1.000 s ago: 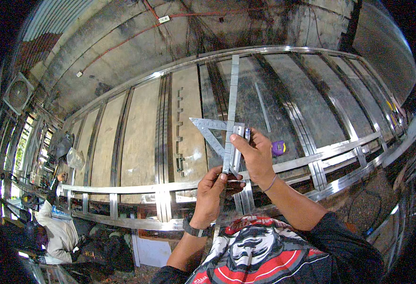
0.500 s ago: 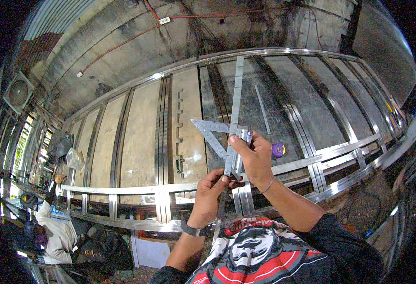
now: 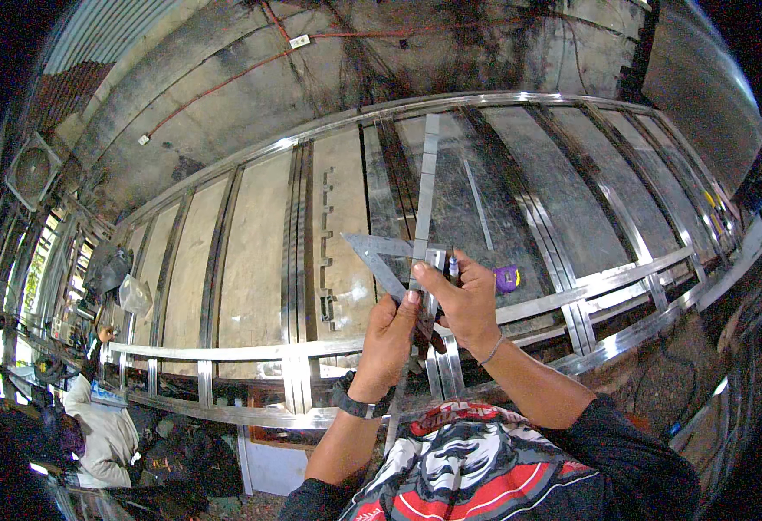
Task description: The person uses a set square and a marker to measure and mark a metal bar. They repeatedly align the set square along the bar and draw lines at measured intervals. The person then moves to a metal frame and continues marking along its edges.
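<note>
While the left hand (image 3: 384,346) pinches the near end of a long flat grey metal strip (image 3: 427,178) with dark cross lines, the right hand (image 3: 468,302) grips the same strip, its thumb pressed on the upper face. A grey metal triangular square (image 3: 379,262) sits beneath the strip, its pointed corner projecting to the left. A slim white-and-blue pen-shaped object (image 3: 454,268) protrudes from the right hand. Strip and square are held above the counter (image 3: 255,260), close to its near edge; the strip's free end points toward the far edge. A silver metal frame with crossbars (image 3: 297,380) extends across the counter. A purple-and-yellow tape measure (image 3: 508,280) rests just right of the right hand, toward the near edge. Left of the hands, a notched grey metal piece (image 3: 327,227) lies lengthwise between the near and far edges.
</note>
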A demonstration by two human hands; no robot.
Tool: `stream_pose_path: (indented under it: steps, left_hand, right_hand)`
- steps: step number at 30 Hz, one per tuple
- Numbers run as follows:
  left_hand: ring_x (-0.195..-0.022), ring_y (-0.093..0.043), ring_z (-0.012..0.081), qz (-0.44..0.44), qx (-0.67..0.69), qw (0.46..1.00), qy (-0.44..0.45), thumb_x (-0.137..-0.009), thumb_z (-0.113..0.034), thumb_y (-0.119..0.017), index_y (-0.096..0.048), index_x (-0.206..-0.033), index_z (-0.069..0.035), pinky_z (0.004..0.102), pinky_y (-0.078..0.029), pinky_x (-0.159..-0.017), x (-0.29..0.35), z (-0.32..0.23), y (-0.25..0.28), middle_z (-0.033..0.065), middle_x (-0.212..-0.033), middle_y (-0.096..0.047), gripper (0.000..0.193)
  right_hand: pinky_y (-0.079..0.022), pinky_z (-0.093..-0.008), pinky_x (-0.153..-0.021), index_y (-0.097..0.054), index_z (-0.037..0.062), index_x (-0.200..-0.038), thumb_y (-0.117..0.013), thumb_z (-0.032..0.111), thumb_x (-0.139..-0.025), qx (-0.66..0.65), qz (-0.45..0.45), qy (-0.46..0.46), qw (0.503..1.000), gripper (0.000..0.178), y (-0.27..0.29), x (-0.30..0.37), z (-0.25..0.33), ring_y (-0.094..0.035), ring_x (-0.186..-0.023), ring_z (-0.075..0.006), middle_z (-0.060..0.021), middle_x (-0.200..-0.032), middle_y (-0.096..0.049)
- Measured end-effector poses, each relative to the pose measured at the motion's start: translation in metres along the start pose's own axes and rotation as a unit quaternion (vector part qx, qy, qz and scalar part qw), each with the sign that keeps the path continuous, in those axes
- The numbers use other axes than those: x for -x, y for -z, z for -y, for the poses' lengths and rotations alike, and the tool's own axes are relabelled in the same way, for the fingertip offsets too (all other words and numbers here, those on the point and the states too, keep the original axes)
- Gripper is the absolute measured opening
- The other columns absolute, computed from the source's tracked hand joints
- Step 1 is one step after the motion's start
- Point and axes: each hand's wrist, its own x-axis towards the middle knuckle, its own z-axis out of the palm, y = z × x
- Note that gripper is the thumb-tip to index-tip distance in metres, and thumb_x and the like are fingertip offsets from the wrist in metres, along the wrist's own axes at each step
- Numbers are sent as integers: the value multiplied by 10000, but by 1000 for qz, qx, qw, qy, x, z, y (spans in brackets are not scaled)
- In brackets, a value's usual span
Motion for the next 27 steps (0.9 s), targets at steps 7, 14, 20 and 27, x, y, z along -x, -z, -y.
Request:
stream_pose_path:
  steps: [7, 14, 20, 27]
  left_hand:
    - [-595, -635, 163, 14, 41, 999, 22, -1073, -256, -449, -517, -1142, -21, 306, -533, -496, 8, -12, -5, 48, -800, -620, 255]
    - [-708, -624, 137, 17, 84, 995, 44, -1050, -235, -513, -552, -1131, -47, 330, -574, -613, 9, -10, -2, 24, -882, -620, 208]
    - [-603, -650, 186, 0, 35, 999, 38, -1074, -252, -442, -502, -1190, -31, 316, -544, -505, 8, -11, -4, 80, -820, -646, 257]
    - [-569, -656, 215, 15, 111, 990, 88, -1073, -300, -439, -516, -1162, -43, 312, -533, -504, 11, -12, -4, 92, -762, -659, 283]
  right_hand:
    - [-384, -224, -475, -707, 55, -893, -778, 252, -874, 14, -6, -2, 1000, 210, 1, 5, 4, -502, -549, -18, 45, -674, -627]
    - [-319, -234, -381, -696, 65, -883, -783, 282, -870, 11, -11, -49, 999, 234, -2, 8, 8, -442, -434, -21, 57, -598, -570]
    - [-332, -234, -382, -693, 65, -875, -780, 288, -873, 8, -4, -38, 999, 239, -1, 9, 5, -443, -433, -23, 56, -593, -564]
    - [-449, -236, -581, -695, 26, -950, -762, 320, -888, 37, 25, 30, 999, 307, 11, 5, -2, -557, -658, -48, 16, -737, -630]
